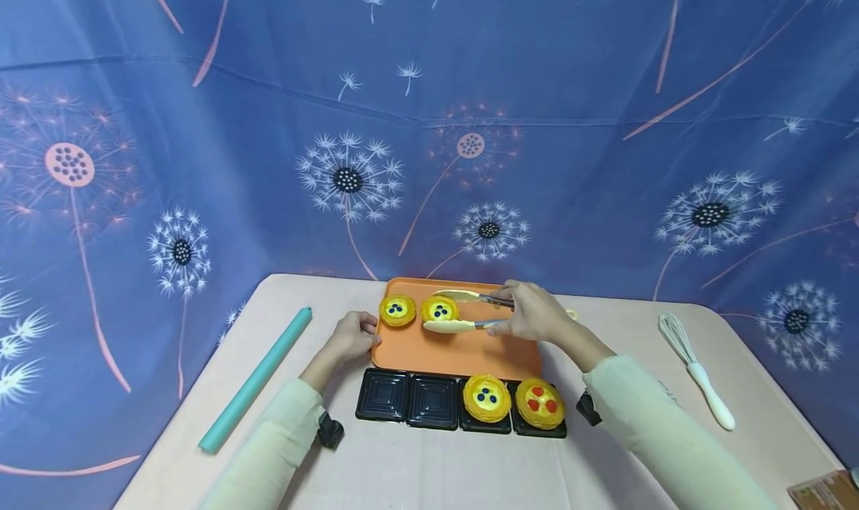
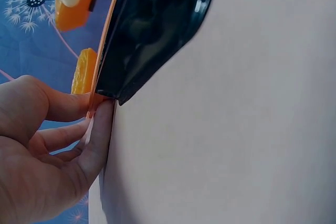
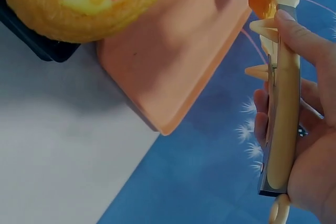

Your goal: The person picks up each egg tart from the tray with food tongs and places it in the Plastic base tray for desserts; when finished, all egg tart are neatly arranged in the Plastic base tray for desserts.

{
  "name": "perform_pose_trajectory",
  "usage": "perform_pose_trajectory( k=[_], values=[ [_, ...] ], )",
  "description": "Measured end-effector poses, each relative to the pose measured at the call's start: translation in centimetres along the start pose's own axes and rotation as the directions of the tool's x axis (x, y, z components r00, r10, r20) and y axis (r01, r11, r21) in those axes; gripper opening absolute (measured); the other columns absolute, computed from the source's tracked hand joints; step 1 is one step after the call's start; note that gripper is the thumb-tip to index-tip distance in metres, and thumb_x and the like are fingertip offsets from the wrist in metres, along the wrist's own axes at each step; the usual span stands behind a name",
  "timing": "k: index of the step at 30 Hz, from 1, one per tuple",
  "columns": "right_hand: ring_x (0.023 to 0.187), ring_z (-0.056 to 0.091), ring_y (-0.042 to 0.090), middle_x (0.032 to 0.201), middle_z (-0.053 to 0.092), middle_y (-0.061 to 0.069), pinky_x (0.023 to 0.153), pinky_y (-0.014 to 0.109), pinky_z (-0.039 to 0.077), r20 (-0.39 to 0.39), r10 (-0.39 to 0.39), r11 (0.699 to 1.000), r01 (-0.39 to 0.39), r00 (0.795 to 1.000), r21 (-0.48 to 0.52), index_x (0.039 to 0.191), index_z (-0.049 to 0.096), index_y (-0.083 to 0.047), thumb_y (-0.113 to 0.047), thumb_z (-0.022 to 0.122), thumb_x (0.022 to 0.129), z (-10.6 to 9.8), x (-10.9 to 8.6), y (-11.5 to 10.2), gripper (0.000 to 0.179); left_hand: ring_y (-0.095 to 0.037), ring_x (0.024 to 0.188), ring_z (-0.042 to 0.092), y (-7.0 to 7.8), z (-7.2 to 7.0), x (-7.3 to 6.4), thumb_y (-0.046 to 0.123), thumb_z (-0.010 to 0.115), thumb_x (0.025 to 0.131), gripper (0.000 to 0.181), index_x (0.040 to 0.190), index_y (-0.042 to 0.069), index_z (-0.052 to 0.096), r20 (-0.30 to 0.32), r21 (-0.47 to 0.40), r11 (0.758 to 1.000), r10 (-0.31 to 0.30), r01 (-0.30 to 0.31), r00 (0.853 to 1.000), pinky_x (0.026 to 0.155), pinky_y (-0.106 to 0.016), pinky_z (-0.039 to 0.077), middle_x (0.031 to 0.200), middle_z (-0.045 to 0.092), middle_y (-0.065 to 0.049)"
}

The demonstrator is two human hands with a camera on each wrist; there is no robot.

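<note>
My left hand (image 1: 352, 336) grips the left edge of an orange tray (image 1: 416, 350), thumb and fingers on either side of the rim in the left wrist view. In my right hand (image 1: 535, 312) is a pair of tongs (image 3: 287, 114) with cream-coloured tips. Those tips stand on either side of an egg tart with blueberries (image 1: 439, 309) over the tray's back left part. Beside it, at the tray's left edge, lies another blueberry egg tart (image 1: 397, 311). Along the tray's front runs a black plastic container (image 1: 432, 402) with several square compartments.
The container's two right compartments hold a blueberry egg tart (image 1: 487, 399) and an egg tart with red fruit (image 1: 540, 404). A teal rolling pin (image 1: 258, 379) lies left, a white-handled whisk (image 1: 698, 376) right. A brown item (image 1: 825, 491) shows at the front right corner. Blue patterned cloth (image 1: 429, 122) hangs behind.
</note>
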State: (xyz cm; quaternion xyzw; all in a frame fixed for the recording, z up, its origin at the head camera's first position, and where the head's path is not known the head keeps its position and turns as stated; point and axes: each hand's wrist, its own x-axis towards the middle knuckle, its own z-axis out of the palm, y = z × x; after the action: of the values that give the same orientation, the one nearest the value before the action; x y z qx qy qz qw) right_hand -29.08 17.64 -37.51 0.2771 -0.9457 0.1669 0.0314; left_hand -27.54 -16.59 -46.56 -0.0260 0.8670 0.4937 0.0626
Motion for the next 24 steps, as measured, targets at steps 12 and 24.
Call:
perform_pose_trajectory(
  k=[12,24],
  values=[
    [0.095,0.066,0.03,0.126,0.063,0.017,0.074,0.044,0.055,0.01,-0.072,0.997,0.072,0.997,-0.002,0.124,0.069,-0.002,-0.04,0.088,0.073,-1.9,-2.8,-1.6,0.066,-0.022,0.081,0.058,-0.2,0.1,0.0,-0.004,0.067,0.086,0.03,0.115,-0.009,0.062,0.008,0.001,1.0,0.013,-0.013,1.0,0.065,-0.029,0.052,0.094,0.06,-0.013],
    [0.086,0.064,0.019,0.116,0.068,0.005,0.068,0.037,0.053,-0.014,-0.149,0.989,0.149,0.989,0.013,0.122,0.071,-0.005,-0.04,0.089,0.071,-2.0,-5.7,-2.9,0.064,-0.023,0.082,0.057,-0.2,-0.2,-0.1,-0.002,0.068,0.086,0.03,0.114,-0.009,0.062,0.009,0.027,0.999,0.035,-0.035,0.999,0.066,-0.03,0.05,0.093,0.061,-0.013]
  ],
)
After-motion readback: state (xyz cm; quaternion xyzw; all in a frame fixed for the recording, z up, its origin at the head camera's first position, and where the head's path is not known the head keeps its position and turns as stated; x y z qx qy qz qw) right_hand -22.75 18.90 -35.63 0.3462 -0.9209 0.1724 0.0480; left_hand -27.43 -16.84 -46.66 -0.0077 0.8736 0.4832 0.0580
